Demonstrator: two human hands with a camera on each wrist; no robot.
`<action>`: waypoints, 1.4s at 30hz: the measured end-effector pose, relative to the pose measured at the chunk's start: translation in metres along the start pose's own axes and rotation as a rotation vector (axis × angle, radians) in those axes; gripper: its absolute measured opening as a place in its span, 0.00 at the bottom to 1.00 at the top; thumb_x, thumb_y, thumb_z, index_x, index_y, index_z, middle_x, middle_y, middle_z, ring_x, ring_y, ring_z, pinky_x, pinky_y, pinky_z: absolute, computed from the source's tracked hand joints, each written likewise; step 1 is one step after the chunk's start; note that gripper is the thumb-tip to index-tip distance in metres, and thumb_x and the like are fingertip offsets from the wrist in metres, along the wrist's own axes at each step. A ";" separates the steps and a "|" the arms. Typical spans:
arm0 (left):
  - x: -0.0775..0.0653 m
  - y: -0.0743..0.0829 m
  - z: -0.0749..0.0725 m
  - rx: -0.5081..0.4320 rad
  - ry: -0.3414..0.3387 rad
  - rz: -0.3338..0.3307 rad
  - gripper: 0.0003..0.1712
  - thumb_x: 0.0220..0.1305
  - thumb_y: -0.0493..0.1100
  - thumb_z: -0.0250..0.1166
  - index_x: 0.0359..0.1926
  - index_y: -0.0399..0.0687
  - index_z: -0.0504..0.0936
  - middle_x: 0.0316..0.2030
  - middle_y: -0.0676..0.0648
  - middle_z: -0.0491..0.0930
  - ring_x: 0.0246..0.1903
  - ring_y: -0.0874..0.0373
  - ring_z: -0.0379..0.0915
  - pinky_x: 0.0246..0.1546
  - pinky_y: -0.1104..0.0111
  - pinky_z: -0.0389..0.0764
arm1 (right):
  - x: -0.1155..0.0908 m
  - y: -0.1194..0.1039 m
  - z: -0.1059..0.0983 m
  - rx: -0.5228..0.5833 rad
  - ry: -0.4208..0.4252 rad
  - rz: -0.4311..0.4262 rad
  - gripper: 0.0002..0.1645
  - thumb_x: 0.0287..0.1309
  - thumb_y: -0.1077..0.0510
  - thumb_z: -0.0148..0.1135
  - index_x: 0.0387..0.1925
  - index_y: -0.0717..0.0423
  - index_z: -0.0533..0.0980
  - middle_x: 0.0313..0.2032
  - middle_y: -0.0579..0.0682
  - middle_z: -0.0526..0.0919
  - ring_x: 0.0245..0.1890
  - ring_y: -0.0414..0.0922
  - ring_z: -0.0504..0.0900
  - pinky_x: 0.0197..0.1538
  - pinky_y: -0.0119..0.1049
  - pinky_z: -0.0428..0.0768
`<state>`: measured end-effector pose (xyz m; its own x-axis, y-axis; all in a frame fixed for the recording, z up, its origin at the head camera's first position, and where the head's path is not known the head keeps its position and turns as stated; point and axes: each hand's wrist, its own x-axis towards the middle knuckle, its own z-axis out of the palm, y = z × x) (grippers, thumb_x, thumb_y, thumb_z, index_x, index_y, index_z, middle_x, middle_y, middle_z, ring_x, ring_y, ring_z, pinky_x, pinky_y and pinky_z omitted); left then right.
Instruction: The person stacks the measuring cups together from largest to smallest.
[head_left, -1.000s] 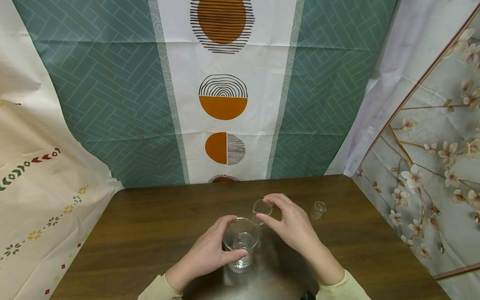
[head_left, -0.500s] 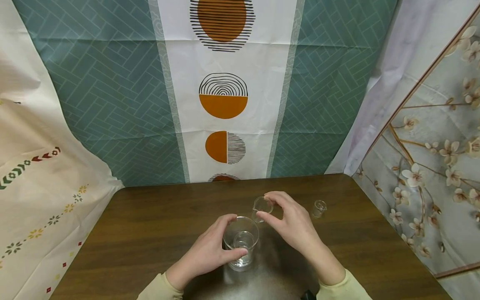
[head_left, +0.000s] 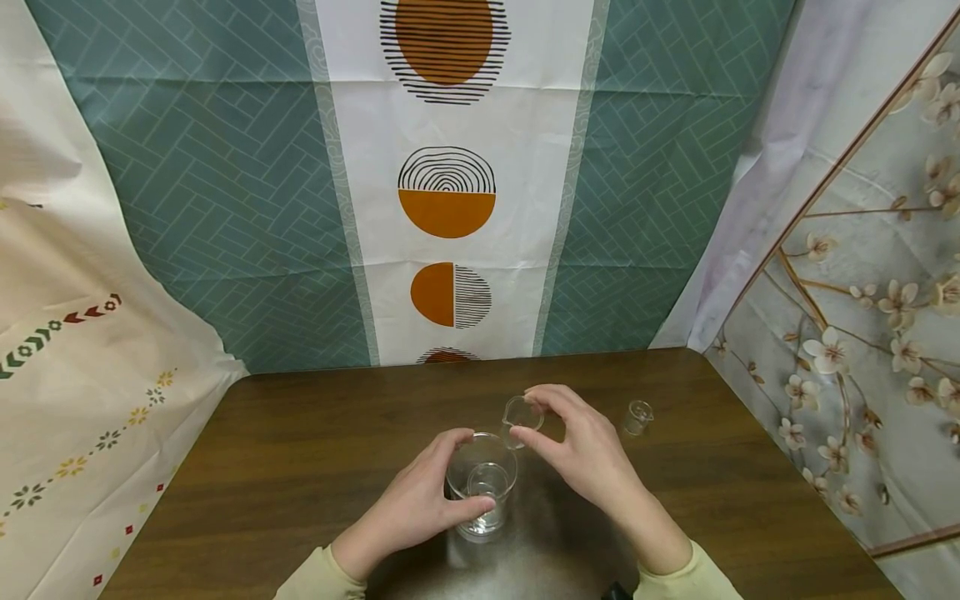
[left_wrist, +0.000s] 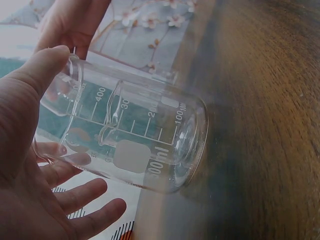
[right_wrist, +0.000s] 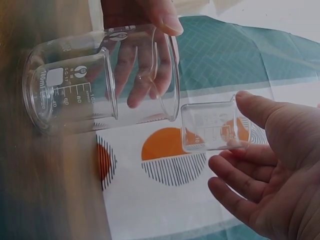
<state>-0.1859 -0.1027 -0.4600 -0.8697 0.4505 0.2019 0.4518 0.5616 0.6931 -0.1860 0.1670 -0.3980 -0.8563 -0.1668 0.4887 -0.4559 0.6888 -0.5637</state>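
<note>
A: Progress?
B: Partway, I'd judge. Left hand [head_left: 427, 496] grips large beaker [head_left: 483, 450] near its rim; medium beaker [right_wrist: 75, 87] already inside. Right hand [head_left: 583, 444] pinches small beaker [right_wrist: 210, 127], raised just beside that rim, not in. Tiny beaker [head_left: 637, 419], far right on table [head_left: 337, 433], untouched.
A: Counts?
B: Four beakers: one nested, two outside. Two hands.

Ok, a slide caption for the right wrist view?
Right hand holds small beaker near large beaker, which left hand grips with medium beaker inside.
</note>
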 end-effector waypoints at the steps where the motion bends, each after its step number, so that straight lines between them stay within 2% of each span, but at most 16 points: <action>1: 0.000 0.000 0.000 0.005 0.000 -0.001 0.52 0.62 0.69 0.80 0.78 0.56 0.68 0.71 0.50 0.76 0.69 0.47 0.76 0.63 0.43 0.80 | 0.000 0.000 0.000 0.005 -0.002 -0.002 0.28 0.61 0.45 0.85 0.60 0.44 0.85 0.55 0.33 0.85 0.53 0.34 0.83 0.55 0.48 0.83; 8: -0.001 -0.001 0.001 0.020 0.008 0.004 0.52 0.62 0.72 0.79 0.77 0.55 0.68 0.71 0.49 0.76 0.67 0.50 0.77 0.62 0.44 0.81 | -0.002 -0.001 0.002 0.020 -0.022 -0.017 0.27 0.61 0.44 0.85 0.59 0.41 0.85 0.55 0.30 0.84 0.54 0.33 0.83 0.55 0.48 0.84; 19: -0.001 0.000 0.000 0.001 -0.015 -0.007 0.53 0.63 0.71 0.78 0.79 0.53 0.68 0.72 0.49 0.75 0.68 0.50 0.76 0.62 0.43 0.81 | -0.004 -0.005 0.006 0.047 -0.056 -0.052 0.28 0.61 0.45 0.85 0.60 0.43 0.85 0.57 0.29 0.84 0.54 0.37 0.85 0.58 0.47 0.84; 23: -0.001 0.000 0.000 -0.001 -0.017 -0.009 0.52 0.63 0.69 0.79 0.78 0.56 0.67 0.72 0.49 0.75 0.68 0.51 0.76 0.61 0.43 0.81 | -0.005 -0.006 0.007 0.058 -0.063 -0.061 0.28 0.61 0.45 0.85 0.60 0.42 0.85 0.57 0.28 0.83 0.54 0.38 0.86 0.58 0.47 0.84; 27: -0.001 0.000 0.000 -0.004 -0.016 -0.010 0.51 0.63 0.68 0.80 0.78 0.57 0.68 0.72 0.49 0.75 0.68 0.50 0.76 0.61 0.43 0.81 | -0.005 -0.007 0.008 0.061 -0.065 -0.069 0.29 0.60 0.45 0.86 0.60 0.41 0.84 0.58 0.27 0.83 0.54 0.36 0.85 0.58 0.46 0.85; 35: -0.001 0.000 -0.001 0.003 -0.012 -0.009 0.51 0.63 0.74 0.77 0.77 0.61 0.68 0.72 0.52 0.75 0.66 0.52 0.77 0.61 0.45 0.81 | -0.006 -0.010 0.009 0.060 -0.085 -0.104 0.28 0.60 0.43 0.85 0.60 0.38 0.84 0.59 0.26 0.82 0.53 0.32 0.82 0.57 0.44 0.85; 42: -0.001 -0.001 0.000 0.001 -0.012 -0.008 0.53 0.63 0.73 0.77 0.78 0.56 0.68 0.71 0.52 0.75 0.64 0.53 0.78 0.59 0.46 0.82 | -0.008 -0.012 0.011 0.060 -0.105 -0.110 0.29 0.60 0.44 0.86 0.60 0.38 0.84 0.59 0.27 0.82 0.54 0.34 0.82 0.55 0.43 0.85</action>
<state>-0.1853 -0.1036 -0.4603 -0.8707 0.4545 0.1877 0.4450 0.5656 0.6943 -0.1765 0.1524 -0.4022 -0.8197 -0.3140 0.4791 -0.5592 0.6196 -0.5507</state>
